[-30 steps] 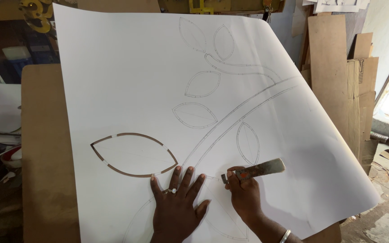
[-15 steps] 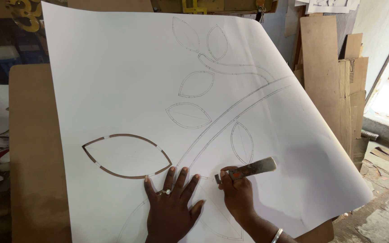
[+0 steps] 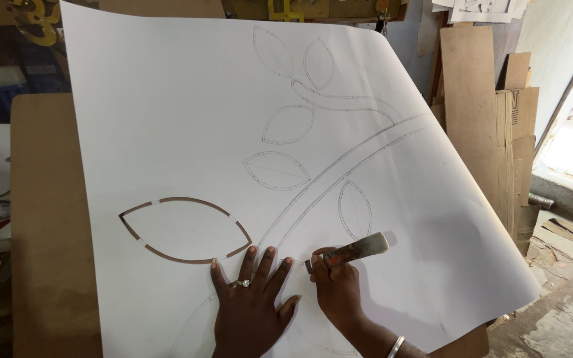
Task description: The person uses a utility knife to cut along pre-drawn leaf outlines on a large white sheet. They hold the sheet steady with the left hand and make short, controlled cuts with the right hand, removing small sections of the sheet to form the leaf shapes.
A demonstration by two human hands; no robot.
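Paper sheet [image 3: 187, 119], thin and floppy, we pin flat with spread left hand [image 3: 252, 311]; right hand [image 3: 337, 285] grips knife [image 3: 356, 248].

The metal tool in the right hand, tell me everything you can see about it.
The metal tool is a flat, worn strip with a squared free end pointing up and right. The right hand grips its lower end, which hides the tip, held low over the white sheet beside the drawn branch. The left hand lies flat close by, not touching it.
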